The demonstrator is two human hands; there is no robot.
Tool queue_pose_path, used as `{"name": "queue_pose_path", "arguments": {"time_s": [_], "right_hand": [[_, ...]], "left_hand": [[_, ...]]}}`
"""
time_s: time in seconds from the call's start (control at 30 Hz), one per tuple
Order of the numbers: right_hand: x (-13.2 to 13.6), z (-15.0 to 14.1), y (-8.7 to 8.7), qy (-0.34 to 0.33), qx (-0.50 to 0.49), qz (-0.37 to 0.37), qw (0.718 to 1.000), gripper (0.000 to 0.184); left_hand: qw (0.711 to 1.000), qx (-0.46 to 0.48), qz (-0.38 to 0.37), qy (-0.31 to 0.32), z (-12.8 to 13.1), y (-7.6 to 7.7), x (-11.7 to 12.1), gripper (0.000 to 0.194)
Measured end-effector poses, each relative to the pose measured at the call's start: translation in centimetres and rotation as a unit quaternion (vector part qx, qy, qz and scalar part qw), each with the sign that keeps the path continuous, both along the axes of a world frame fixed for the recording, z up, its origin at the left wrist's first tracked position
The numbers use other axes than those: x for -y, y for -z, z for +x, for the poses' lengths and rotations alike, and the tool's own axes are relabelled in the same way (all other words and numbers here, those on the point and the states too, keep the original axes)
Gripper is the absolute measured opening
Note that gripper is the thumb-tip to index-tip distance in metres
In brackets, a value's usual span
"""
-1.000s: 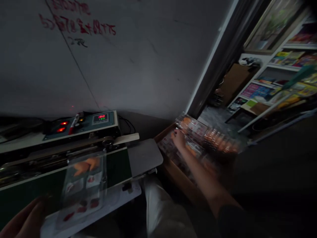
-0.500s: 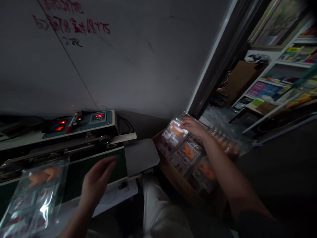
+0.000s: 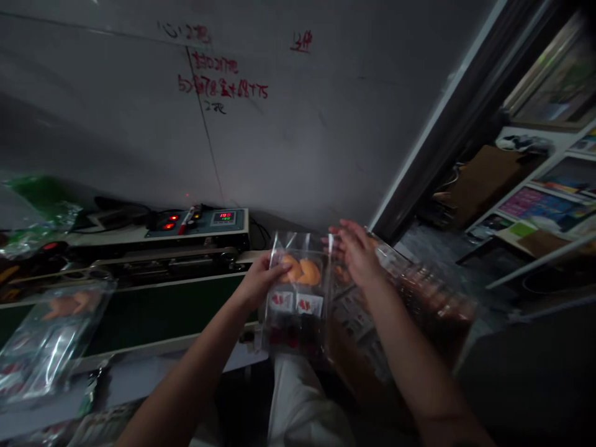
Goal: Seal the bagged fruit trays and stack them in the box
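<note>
My left hand (image 3: 263,279) is clenched on the upper edge of a clear plastic bag (image 3: 298,304) with orange pieces inside, holding it up before me. My right hand (image 3: 356,251) is open, fingers spread, just beside the bag, above a cardboard box (image 3: 358,366) of filled bags. A sealing machine (image 3: 158,307) stands to the left.
</note>
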State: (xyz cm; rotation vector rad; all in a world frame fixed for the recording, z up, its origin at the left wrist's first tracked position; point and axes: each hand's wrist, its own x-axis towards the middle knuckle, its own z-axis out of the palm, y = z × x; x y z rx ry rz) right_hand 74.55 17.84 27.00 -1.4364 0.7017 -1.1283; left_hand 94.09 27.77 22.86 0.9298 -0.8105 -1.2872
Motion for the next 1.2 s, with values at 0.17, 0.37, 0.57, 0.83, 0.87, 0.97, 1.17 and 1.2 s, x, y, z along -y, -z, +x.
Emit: {"name": "queue_pose_path", "arguments": {"time_s": [0.17, 0.37, 0.57, 0.83, 0.87, 0.97, 1.17, 1.2], "right_hand": [[-2.5, 5.9, 8.9, -0.044, 0.038, 0.059, 0.997, 0.078], [-2.4, 10.4, 14.0, 0.046, -0.032, -0.043, 0.998, 0.039], [-1.6, 10.9, 15.3, 0.108, -0.161, -0.112, 0.975, 0.039], [-1.7, 10.7, 15.6, 0.132, -0.198, -0.159, 0.958, 0.043], [-1.7, 10.7, 15.7, 0.136, -0.198, -0.156, 0.958, 0.043], [-1.9, 10.8, 15.8, 0.150, -0.194, -0.143, 0.959, 0.043], [-1.6, 11.7, 15.8, 0.160, -0.216, -0.141, 0.953, 0.040], [-1.6, 12.0, 15.9, 0.157, -0.215, -0.140, 0.954, 0.039]], "left_hand": [[0.988, -0.049, 0.068, -0.132, 2.9, 3.9, -2.9, 0.051], [0.958, -0.071, 0.138, -0.241, 6.3, 6.7, -2.9, 0.046], [0.948, -0.065, 0.189, -0.249, 8.2, 7.9, -2.1, 0.042], [0.946, -0.027, 0.189, -0.261, 8.6, 7.9, -1.2, 0.032], [0.942, -0.022, 0.190, -0.274, 8.5, 8.0, -0.9, 0.029], [0.931, -0.022, 0.195, -0.307, 8.3, 8.6, 0.0, 0.024], [0.922, -0.069, 0.208, -0.320, 8.1, 8.8, 0.9, 0.015], [0.920, -0.076, 0.210, -0.322, 8.3, 8.7, 0.9, 0.014]]}}
